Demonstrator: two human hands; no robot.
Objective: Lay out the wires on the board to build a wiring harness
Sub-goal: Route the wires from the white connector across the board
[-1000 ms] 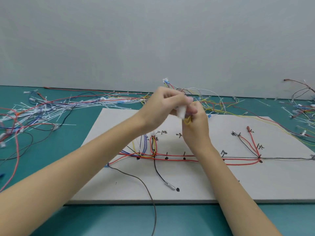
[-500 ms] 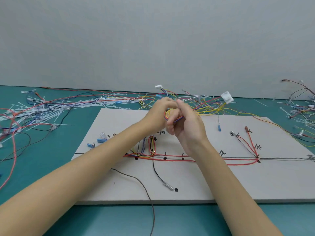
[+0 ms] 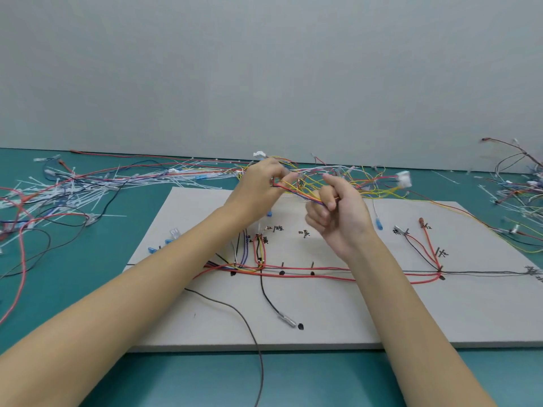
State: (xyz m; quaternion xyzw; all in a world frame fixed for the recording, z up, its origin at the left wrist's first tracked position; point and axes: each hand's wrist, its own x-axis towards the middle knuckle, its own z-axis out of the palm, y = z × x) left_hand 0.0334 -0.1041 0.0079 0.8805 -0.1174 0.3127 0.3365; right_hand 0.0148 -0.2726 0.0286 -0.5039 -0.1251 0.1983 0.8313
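Stretching between two raised hands above the far half of the board [image 3: 338, 312] is a small bundle of wires [image 3: 296, 193], red, yellow and blue or purple strands together; how many strands it holds is hard to count from the head view, perhaps four. The left hand [image 3: 260, 183] pinches one end with curled fingers, and the right hand [image 3: 338, 214] grips the other end in a loose fist, forefinger lifted. On the board, two long red wires [image 3: 332, 276] run side by side across the middle to a junction on the right, where a grey wire [image 3: 484, 272] carries on to the edge. One black wire [image 3: 269, 298] drops toward the near side and ends in a metal terminal. Three blue connectors [image 3: 169, 241] lie by the board's left edge. Behind the hands a white connector [image 3: 403, 178] sits in a loose yellow and red tangle, with one heap of white cable ties [image 3: 58, 195] on the green table [image 3: 73, 289] at left.
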